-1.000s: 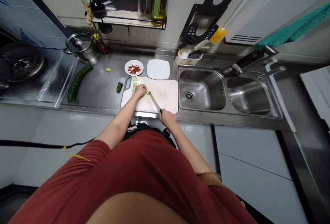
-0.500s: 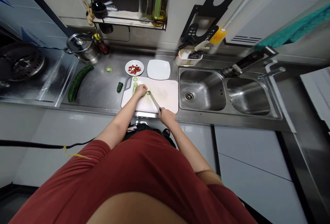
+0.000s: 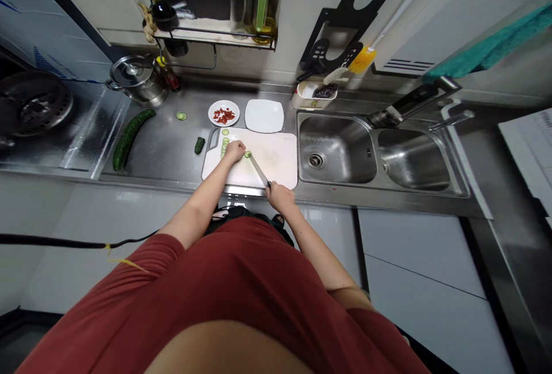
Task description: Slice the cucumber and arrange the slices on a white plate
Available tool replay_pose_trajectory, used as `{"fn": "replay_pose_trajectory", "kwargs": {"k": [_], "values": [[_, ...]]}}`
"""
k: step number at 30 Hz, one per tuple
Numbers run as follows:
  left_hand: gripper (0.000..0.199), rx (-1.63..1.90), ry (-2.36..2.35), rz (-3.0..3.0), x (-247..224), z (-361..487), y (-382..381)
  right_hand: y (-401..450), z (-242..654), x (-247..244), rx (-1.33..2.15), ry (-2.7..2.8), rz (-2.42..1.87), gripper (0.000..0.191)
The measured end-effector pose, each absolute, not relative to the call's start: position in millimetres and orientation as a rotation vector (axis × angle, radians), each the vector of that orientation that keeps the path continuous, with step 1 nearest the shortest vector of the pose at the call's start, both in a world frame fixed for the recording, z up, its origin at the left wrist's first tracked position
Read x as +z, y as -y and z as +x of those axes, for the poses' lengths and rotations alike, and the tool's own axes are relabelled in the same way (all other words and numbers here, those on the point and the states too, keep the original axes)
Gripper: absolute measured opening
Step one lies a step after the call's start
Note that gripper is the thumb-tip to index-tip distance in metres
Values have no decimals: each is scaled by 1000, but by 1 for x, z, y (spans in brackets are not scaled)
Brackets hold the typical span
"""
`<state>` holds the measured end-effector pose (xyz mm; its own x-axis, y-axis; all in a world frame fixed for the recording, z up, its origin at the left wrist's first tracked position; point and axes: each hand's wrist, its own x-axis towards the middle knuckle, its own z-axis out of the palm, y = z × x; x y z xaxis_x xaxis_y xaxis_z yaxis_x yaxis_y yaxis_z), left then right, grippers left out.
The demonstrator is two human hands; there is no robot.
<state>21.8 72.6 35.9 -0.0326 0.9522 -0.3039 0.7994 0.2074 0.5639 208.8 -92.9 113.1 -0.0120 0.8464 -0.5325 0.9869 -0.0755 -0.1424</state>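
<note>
My right hand (image 3: 280, 196) is wrapped round the handle of a knife (image 3: 259, 170), whose blade points up and left over the white cutting board (image 3: 276, 158). A cucumber slice (image 3: 247, 154) lies at the blade's tip. Just left of that slice, my left hand (image 3: 234, 151) rests over the board with its fingers drawn together; what they hold, if anything, is too small to make out. Several pale green slices (image 3: 225, 142) form a column at the board's left side, partly behind the left hand. A short dark cucumber piece (image 3: 199, 145) sits left of the board.
Behind the board stand a plate of chopped red pieces (image 3: 224, 114) and a white plate (image 3: 264, 116). A whole cucumber (image 3: 131, 138), two slices (image 3: 181, 116) and a lidded pot (image 3: 140, 81) are on the left. A double sink (image 3: 336, 150) lies to the right.
The whole view has shifted very slightly. Both hands and the knife have kept nearly the same place over the board.
</note>
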Motion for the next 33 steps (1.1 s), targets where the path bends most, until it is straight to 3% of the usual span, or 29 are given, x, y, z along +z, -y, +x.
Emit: {"fn": "replay_pose_trajectory", "kwargs": {"k": [19, 33], "values": [[32, 499, -1811, 1856, 34, 25, -31, 108, 227, 119, -765, -1906, 1992, 40], [22, 531, -1867, 1894, 38, 37, -25, 86, 247, 96, -755, -1787, 2275, 49]]}}
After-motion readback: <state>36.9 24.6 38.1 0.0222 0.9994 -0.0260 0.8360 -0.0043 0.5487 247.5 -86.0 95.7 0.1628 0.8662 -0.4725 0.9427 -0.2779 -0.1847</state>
